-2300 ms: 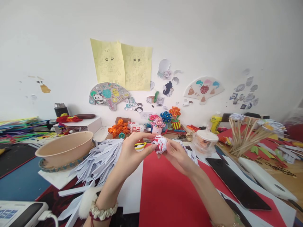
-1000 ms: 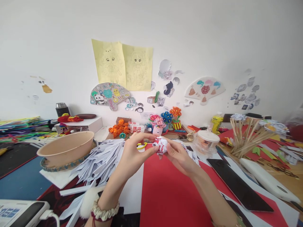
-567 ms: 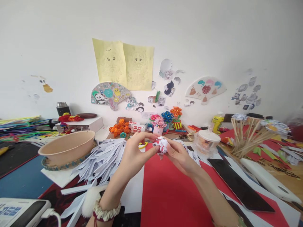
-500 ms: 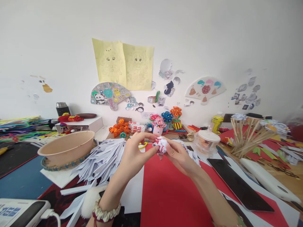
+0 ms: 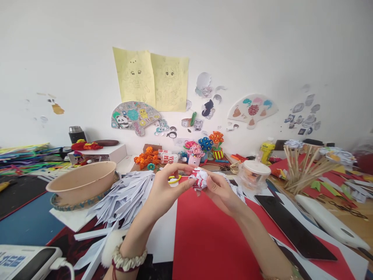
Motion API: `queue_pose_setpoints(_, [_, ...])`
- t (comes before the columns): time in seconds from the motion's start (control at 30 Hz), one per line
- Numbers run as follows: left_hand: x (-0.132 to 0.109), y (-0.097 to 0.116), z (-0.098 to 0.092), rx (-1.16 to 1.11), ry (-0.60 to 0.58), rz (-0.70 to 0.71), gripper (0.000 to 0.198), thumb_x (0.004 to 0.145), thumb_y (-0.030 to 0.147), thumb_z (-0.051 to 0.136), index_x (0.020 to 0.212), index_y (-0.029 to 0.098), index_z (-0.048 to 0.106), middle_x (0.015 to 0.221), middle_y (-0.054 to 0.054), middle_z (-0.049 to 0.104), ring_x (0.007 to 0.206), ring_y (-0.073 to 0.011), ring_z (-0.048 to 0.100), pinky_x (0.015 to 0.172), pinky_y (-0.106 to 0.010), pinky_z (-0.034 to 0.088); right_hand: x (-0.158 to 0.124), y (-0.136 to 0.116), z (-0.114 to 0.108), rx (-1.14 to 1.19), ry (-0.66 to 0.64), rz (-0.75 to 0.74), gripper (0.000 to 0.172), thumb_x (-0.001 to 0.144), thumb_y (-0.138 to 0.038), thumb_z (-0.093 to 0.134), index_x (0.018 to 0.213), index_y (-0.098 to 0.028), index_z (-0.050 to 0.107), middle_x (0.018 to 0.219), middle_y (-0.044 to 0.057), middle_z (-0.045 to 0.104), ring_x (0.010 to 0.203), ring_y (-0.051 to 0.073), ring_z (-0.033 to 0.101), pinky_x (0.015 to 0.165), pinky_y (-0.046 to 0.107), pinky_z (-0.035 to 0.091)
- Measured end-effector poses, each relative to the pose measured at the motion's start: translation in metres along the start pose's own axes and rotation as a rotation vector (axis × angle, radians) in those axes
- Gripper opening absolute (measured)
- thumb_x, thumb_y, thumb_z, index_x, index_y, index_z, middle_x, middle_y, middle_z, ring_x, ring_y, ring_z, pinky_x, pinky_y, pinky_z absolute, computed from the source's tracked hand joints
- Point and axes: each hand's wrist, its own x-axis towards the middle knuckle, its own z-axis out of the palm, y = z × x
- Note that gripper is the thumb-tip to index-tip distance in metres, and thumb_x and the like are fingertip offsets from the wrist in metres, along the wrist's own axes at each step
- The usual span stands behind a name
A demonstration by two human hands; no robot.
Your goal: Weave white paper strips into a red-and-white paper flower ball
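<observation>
Between both hands, above the far end of a red paper sheet (image 5: 212,237), is a small round folded-paper piece (image 5: 200,178) in white and red. My left hand (image 5: 171,182) pinches its left side between thumb and fingers. From the right, my right hand (image 5: 220,191) grips it, with the thumb on the near side and the fingers mostly hidden behind. Left of my left hand lies a heap of folded white paper strips (image 5: 128,194). Just behind the left fingers shows a yellow loop-shaped handle (image 5: 175,179).
A beige basin (image 5: 83,179) stands on the left. To the right are a lidded cup (image 5: 256,171), a black phone (image 5: 294,225), a white power bank (image 5: 329,221) and a bundle of wooden sticks (image 5: 303,171). Craft flowers (image 5: 205,144) line the wall.
The folded-paper piece has turned a little in the fingers, and more of its red side shows. Both hands stay in nearly the same place.
</observation>
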Motion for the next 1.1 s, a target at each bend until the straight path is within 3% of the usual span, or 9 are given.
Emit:
queue_pose_setpoints(0.2, [0.0007, -0.0005, 0.0022, 0.075, 0.033, 0.041, 0.012, 0.083, 0.028, 0.073, 0.094, 0.023, 0.071, 0.1, -0.003, 0.077, 0.09, -0.0207, 0.067, 0.078, -0.033, 0.048, 0.0003, 0.0004, -0.0004, -0.006, 0.004, 0.004, 0.044, 0.091, -0.051, 0.065, 0.124, -0.021, 0.069, 0.101, 0.01, 0.067, 0.08, 0.019, 0.054, 0.072, 0.032, 0.048])
queue_pose_setpoints(0.83, [0.0, 0.002, 0.0005, 0.054, 0.005, 0.033, 0.013, 0.084, 0.033, 0.072, 0.094, 0.024, 0.071, 0.104, -0.004, 0.077, 0.093, -0.022, 0.067, 0.082, -0.036, 0.049, -0.0002, -0.0016, -0.0002, -0.013, -0.01, 0.003, 0.047, 0.091, -0.053, 0.064, 0.126, -0.022, 0.068, 0.099, 0.009, 0.066, 0.076, 0.018, 0.052, 0.073, 0.033, 0.047])
queue_pose_setpoints(1.1, [0.0001, 0.0013, 0.003, 0.111, 0.043, 0.088, 0.01, 0.083, 0.029, 0.073, 0.092, 0.025, 0.07, 0.101, -0.002, 0.077, 0.088, -0.0205, 0.066, 0.076, -0.034, 0.049, -0.0008, -0.0028, 0.0, 0.018, -0.013, 0.008, 0.046, 0.092, -0.051, 0.065, 0.126, -0.022, 0.068, 0.097, 0.008, 0.066, 0.076, 0.018, 0.052, 0.074, 0.033, 0.046])
